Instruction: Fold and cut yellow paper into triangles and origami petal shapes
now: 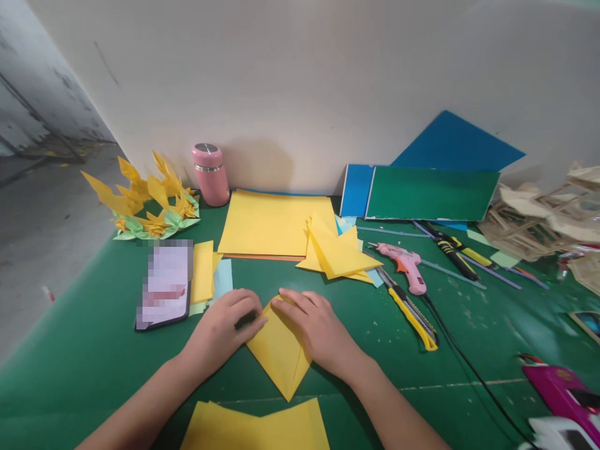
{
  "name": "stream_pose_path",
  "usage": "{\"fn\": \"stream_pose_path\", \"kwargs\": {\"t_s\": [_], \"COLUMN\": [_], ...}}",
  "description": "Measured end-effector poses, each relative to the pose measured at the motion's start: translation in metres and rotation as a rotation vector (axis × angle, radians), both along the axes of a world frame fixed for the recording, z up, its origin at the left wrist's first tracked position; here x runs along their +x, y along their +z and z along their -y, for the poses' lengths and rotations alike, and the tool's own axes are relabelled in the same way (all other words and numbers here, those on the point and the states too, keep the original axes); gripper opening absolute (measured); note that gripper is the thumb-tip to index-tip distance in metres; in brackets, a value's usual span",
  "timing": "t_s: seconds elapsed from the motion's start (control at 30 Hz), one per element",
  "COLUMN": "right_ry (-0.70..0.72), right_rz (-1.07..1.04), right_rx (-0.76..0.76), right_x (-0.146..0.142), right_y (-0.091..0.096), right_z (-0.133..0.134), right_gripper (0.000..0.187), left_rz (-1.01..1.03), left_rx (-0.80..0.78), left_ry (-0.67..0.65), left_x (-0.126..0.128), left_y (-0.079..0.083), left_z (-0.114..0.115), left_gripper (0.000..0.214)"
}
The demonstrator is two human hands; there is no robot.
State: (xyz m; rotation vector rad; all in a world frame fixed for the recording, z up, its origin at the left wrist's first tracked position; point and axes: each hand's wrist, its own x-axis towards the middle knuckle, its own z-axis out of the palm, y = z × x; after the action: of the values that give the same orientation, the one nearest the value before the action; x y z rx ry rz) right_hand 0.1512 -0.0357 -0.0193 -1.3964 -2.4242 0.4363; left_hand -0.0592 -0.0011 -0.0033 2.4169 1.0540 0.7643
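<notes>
A folded sheet of yellow paper (278,347) lies on the green table between my hands, kite-shaped, with one point toward me. At its upper left edge, my left hand (229,322) has curled fingers and the thumb closed on the paper. My right hand (319,325) rests flat across the upper right part, its fingers stretched out over the fold and hiding some of it. Nearer to me lies more yellow paper (257,431), cut off by the bottom of the view. Beyond my hands sit folded yellow paper pieces (335,253) beside a stack of yellow sheets (276,219).
On the left are a phone (164,281), a yellow paper crown (150,200) and a pink flask (210,175). To the right lie a utility knife (412,315), a pink glue gun (405,265) with its black cord, and a wooden stick model (520,219). Blue and green boards (434,194) lean on the wall.
</notes>
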Motion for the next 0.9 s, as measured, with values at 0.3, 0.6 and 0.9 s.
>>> {"fn": "stream_pose_path", "kwargs": {"t_s": [0.3,0.6,0.9], "right_ry": [-0.009,-0.088,-0.152], "right_rz": [-0.207,-0.389,-0.903], "right_rx": [0.023,0.016,-0.161], "right_x": [0.004,0.006,-0.001], "right_y": [-0.004,-0.004,-0.012], "right_z": [-0.001,-0.005,-0.009], "right_gripper": [0.053,0.050,0.038], "left_rz": [-0.095,-0.176,-0.089], "left_rx": [0.103,0.038,-0.053], "left_ry": [-0.223,-0.088,-0.145], "left_x": [0.000,0.007,0.012], "left_y": [-0.003,-0.005,-0.004], "left_z": [0.001,0.005,0.008], "left_gripper": [0.021,0.013,0.015]}}
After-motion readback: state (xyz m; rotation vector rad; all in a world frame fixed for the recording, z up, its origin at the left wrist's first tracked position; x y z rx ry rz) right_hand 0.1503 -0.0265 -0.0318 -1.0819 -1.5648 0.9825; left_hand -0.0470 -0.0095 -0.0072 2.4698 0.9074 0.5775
